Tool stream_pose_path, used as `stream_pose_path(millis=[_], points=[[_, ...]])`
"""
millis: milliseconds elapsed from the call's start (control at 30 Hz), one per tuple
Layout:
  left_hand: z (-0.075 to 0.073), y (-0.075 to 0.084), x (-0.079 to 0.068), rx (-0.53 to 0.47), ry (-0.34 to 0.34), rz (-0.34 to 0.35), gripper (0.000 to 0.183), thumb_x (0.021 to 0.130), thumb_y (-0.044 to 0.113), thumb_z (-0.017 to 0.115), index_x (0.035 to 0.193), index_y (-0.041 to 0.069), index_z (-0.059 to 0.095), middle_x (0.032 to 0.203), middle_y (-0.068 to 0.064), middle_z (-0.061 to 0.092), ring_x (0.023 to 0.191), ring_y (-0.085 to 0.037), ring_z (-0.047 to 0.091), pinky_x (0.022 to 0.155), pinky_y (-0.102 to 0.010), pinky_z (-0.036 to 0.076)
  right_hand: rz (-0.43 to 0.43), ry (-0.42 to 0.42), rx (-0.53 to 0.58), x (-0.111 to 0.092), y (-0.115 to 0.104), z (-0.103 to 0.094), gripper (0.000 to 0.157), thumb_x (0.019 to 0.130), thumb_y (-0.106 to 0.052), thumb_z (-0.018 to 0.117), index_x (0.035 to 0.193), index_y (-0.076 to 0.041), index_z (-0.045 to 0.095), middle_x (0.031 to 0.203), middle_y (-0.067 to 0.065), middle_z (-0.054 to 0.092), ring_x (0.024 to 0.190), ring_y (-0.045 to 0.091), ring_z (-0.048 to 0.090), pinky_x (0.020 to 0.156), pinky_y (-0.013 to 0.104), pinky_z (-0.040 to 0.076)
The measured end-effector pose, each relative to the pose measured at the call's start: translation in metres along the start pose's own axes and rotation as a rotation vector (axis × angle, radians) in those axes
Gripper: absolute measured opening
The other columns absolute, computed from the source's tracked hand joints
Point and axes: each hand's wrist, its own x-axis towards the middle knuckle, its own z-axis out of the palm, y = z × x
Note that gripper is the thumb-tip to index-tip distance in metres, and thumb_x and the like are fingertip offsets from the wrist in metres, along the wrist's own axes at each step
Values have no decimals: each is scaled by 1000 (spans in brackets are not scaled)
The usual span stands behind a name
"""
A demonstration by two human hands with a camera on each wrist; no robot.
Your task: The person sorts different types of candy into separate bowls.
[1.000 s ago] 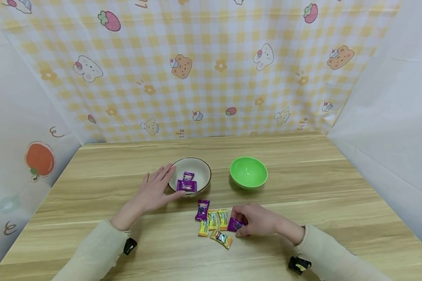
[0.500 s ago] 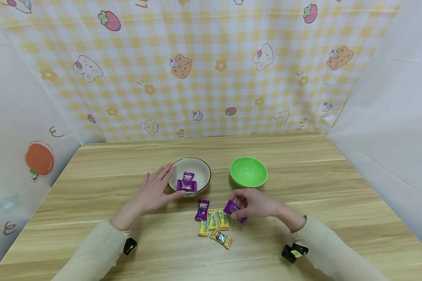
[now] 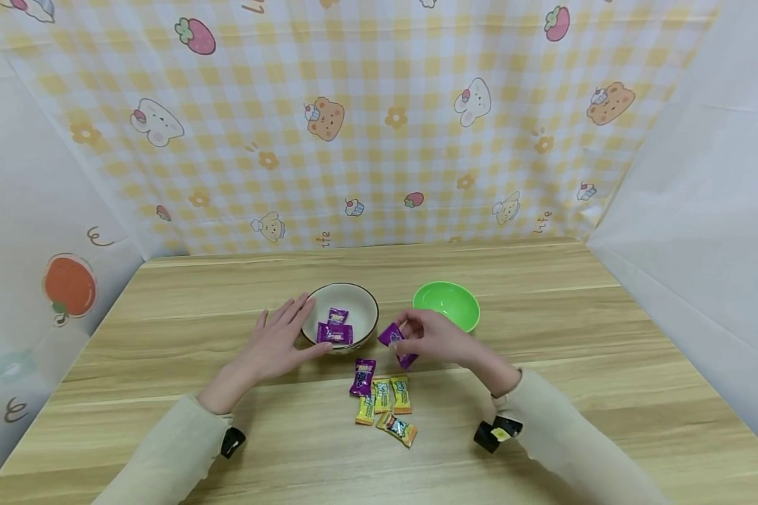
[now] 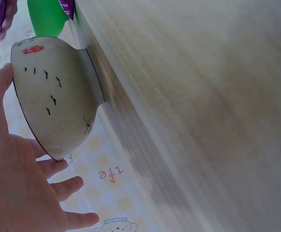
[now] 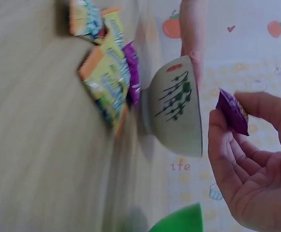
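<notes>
My right hand (image 3: pixel 438 338) pinches a purple-wrapped candy (image 5: pixel 233 113) between thumb and fingers, held up between the two bowls in the head view. The left hand (image 3: pixel 276 344) lies with spread, straight fingers at the left side of the white bowl (image 4: pixel 55 96), thumb and fingertips at its dark rim. Inside that bowl are purple candies (image 3: pixel 335 334). In front of it, another purple candy (image 3: pixel 363 377) lies on the table beside several yellow candies (image 3: pixel 401 394). The green bowl (image 3: pixel 457 303) stands behind my right hand, which covers part of it; its visible inside holds nothing.
All of this stands on a wood-grain table (image 3: pixel 530 280). A yellow checked curtain (image 3: pixel 379 161) with cartoon prints hangs along the back edge, and white cloth (image 3: pixel 701 175) rises at the right side.
My right hand has lifted the purple candy off the table and carried it away from me and leftward, toward the white bowl. The left hand stays at the rim.
</notes>
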Motion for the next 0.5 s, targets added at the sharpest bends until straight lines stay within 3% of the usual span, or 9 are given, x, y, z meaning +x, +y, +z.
stream_pose_path(millis=[133,333,500], points=[[-1,1,0,5,2,1,93,75,71,39,141,9,20,144,-11,17,128,-34,16,96,-60,6,4,50,9,7,-17,2,25,81,-6,61,102,5,53,79,7,57,69,16,55,61,33,48],[0,1,0,9,2,1,93,75,72,38,141,9,20,144,-11,17,128,-34,16,96,-60,6,18,124,30,31,-2,9,31,82,-14,63,107,-1,53,81,6,57,71,16,54,59,28,44],[-1,1,0,14,2,6,93,75,72,38,141,8,20,144,-11,17,128,-34,16,96,-60,7,63,169,70,44,3,14,30,81,-19,64,106,-6,54,81,6,58,71,18,56,64,37,47]])
